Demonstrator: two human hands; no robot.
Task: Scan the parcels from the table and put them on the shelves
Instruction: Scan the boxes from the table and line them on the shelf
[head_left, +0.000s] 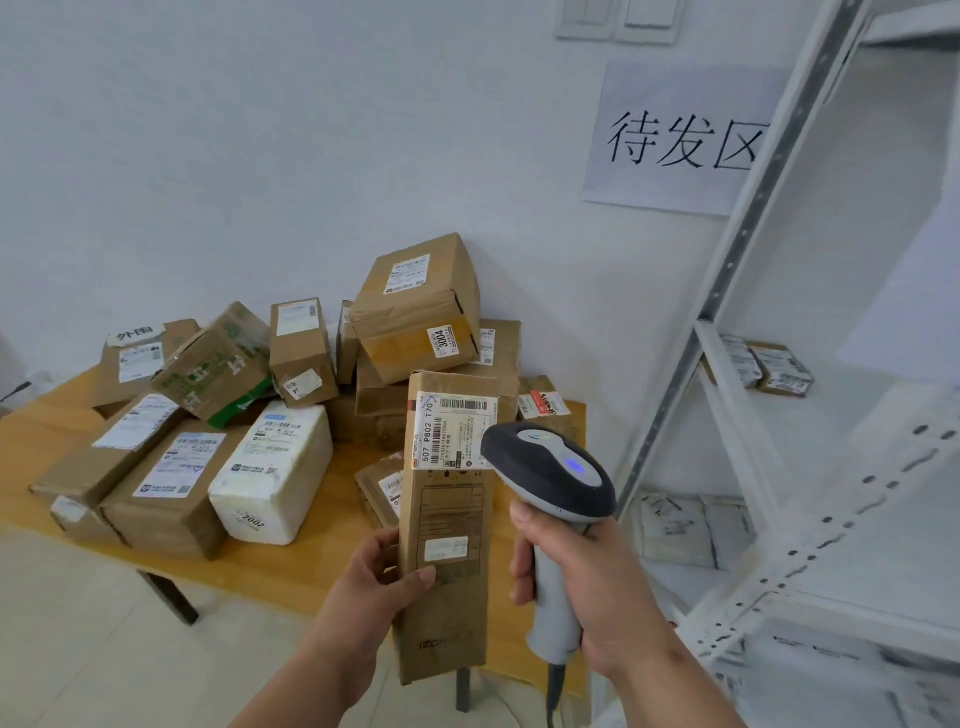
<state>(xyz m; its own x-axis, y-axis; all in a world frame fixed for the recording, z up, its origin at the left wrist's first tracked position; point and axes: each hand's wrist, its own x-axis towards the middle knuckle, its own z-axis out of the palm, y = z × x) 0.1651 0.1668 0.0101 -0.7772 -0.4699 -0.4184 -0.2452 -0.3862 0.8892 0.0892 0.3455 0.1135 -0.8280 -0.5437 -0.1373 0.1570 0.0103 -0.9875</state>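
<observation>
My left hand (382, 574) grips a tall cardboard parcel (447, 525) at six o'clock; my right hand (582, 587) clasps the barcode scanner (550, 470). Few parcels shelved (769, 366) at three; the counter (36, 415) pile remains.

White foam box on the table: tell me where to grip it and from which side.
Grip the white foam box across its two long side walls, from above. Its labelled top faces up and is unobstructed, while a brown cardboard carton crowds its left side, so expect a tight fit there.
</observation>
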